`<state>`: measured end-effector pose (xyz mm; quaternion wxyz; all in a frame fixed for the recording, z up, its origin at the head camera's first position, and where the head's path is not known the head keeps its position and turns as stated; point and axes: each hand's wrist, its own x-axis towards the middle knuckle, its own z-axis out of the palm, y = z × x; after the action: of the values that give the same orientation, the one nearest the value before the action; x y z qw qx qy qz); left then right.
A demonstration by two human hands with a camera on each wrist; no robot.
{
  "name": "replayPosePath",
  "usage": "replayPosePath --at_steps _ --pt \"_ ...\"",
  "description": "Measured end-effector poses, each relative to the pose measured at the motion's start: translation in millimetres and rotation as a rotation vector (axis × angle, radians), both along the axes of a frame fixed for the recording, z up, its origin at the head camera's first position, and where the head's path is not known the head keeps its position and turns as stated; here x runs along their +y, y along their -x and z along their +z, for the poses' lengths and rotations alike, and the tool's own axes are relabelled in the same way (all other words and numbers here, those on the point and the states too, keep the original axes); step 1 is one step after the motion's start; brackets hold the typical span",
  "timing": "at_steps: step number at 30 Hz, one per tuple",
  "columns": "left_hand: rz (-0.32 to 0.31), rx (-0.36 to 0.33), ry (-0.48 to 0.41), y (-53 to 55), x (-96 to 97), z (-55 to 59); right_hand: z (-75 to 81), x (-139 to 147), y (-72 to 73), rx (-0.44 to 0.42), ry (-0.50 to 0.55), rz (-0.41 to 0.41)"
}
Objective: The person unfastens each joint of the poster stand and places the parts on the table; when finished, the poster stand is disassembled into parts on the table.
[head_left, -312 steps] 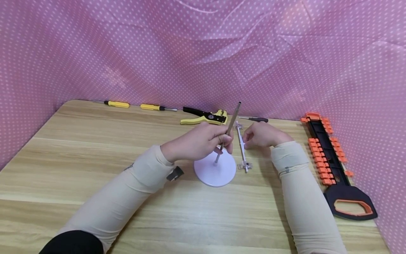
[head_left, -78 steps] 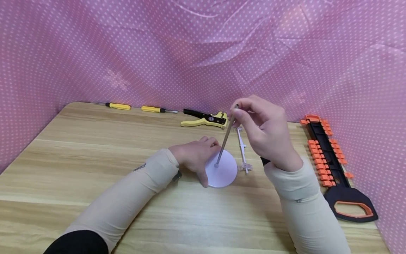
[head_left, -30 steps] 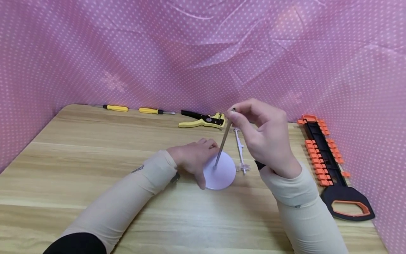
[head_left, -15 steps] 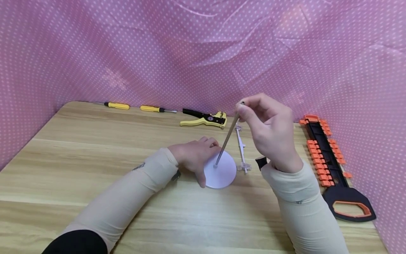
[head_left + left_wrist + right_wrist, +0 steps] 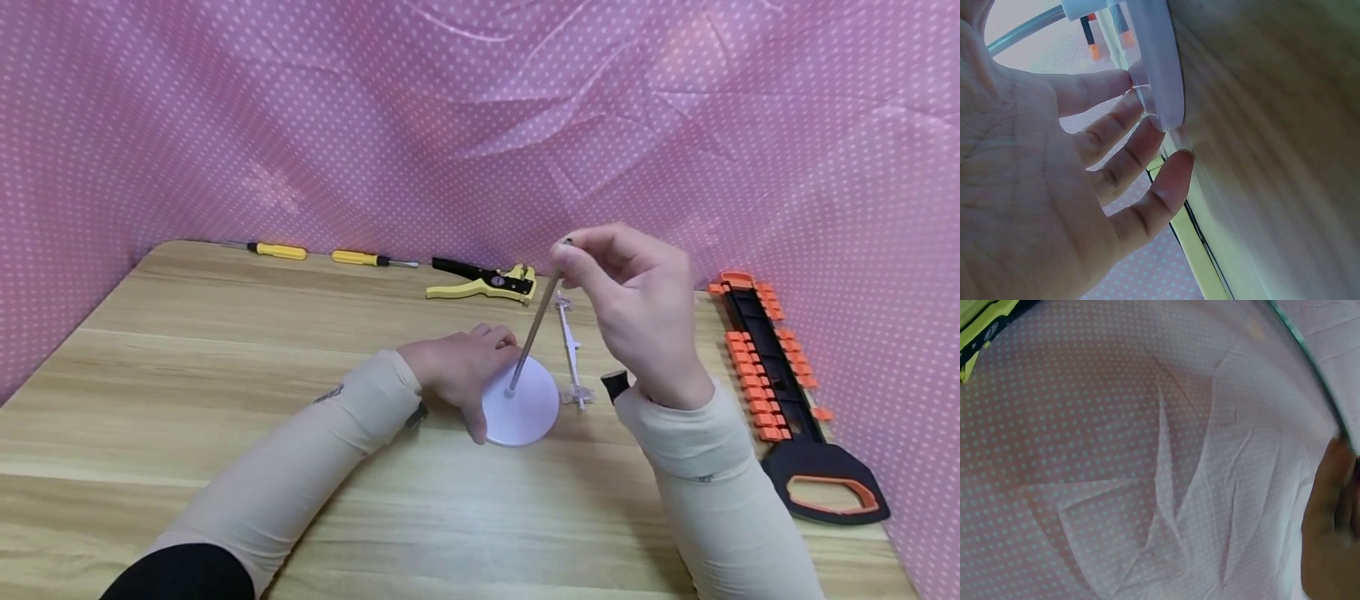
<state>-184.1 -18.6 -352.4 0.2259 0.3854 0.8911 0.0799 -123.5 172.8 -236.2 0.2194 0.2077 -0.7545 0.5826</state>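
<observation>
A round white base (image 5: 527, 415) lies flat on the wooden table, with a thin metal rod (image 5: 537, 329) rising at a slant from its middle. My left hand (image 5: 463, 371) holds the base by its left side, thumb at the near rim; in the left wrist view its fingertips touch the rim of the base (image 5: 1160, 62). Thumb and fingers of my right hand (image 5: 641, 312) pinch the rod's top end. That hand shows only partly in the right wrist view, beside the rod (image 5: 1310, 359). Just right of the base lies a slim white bar (image 5: 570, 343) with clear clips at its ends.
Yellow-and-black wire strippers (image 5: 487, 281) lie behind the base. Two yellow-handled screwdrivers (image 5: 281, 251) are along the back edge. At the right lies a black rack (image 5: 825, 471) with orange clips and a handle. Pink dotted cloth (image 5: 480, 125) hangs round the table.
Ten seconds ago my left hand held the rod and my right was at the white bar. Now the left holds the base, the right the rod. Recently the rod's top swung right, then slightly back.
</observation>
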Motion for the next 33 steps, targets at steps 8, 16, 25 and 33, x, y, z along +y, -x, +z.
replayPosePath --at_steps 8,16,25,33 --pt "-0.003 0.007 0.005 0.7 -0.4 -1.4 -2.5 20.6 12.2 -0.197 -0.023 0.354" --pt "-0.008 0.000 -0.001 0.4 -0.2 -0.5 -12.4 25.1 23.3 -0.242 -0.132 0.444" --pt "-0.032 0.028 0.000 0.9 0.5 -1.2 -18.4 23.9 24.3 -0.046 -0.111 0.414" --pt "-0.018 0.020 -0.010 0.6 0.7 -1.7 -19.2 22.0 25.7 -0.052 -0.013 0.294"
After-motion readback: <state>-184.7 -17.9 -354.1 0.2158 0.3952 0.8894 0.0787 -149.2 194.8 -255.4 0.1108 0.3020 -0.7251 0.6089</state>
